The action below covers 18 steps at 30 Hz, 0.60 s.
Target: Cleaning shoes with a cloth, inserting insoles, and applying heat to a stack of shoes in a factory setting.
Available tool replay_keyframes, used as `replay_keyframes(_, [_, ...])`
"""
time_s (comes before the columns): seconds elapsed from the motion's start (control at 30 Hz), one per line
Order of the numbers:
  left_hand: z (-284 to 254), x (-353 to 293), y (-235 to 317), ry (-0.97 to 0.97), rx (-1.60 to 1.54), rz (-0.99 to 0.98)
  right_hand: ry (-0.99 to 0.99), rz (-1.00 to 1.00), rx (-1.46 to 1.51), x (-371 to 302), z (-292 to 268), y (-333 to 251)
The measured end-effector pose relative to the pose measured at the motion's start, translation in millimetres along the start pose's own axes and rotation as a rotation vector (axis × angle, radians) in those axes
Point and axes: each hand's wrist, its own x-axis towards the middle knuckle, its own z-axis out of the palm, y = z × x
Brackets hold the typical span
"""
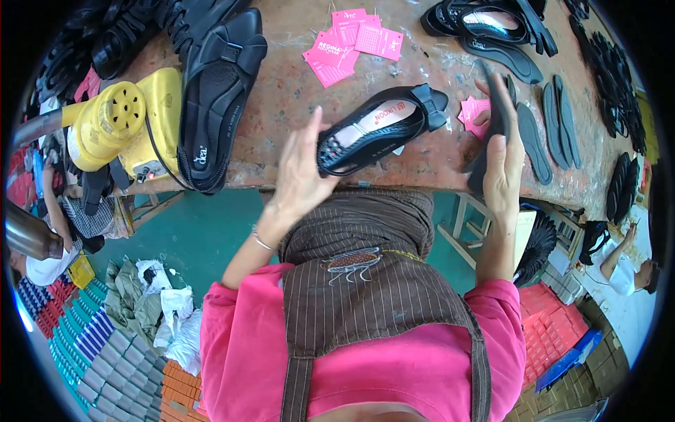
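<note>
Head view. One black slip-on shoe with flat bow at toe, perforated heel area, pinkish printed insole; held over near edge of worn reddish-brown worktable, heel end in left hand, fingers loosely extended, thumb under heel. Thin bracelet on left wrist. Right hand gripping one dark flat insole upright, edge-on, fingers wrapped along its length, thumb side hidden. One small pink tag on table between shoe toe and insole.

Four or five pink paper tags scattered at table centre top. Two large black slip-ons with bows stacked at left, matte, rounded. One yellow plastic blower-like machine, round vented housing, black cord. Three loose dark insoles flat at right, more stacked at far right, count unclear. Pair of black strapped sandals top right.

Brown striped apron over pink sleeves below. Teal floor, crumpled cloths, stacked flat boxes in blue, grey, orange, red.
</note>
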Motion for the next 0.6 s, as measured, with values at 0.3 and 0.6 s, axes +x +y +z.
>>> replay_keyframes(0.3, [-38.5,-24.6,-25.1,0.060,0.033,-0.255,-0.383,-0.349,-0.233,-11.6,83.3,-12.2])
replay_keyframes(0.6, [-17.8,-33.4,-29.3,0.254,-0.356,-0.570,-0.363,-0.219,0.029,-3.3,159.0,-21.2])
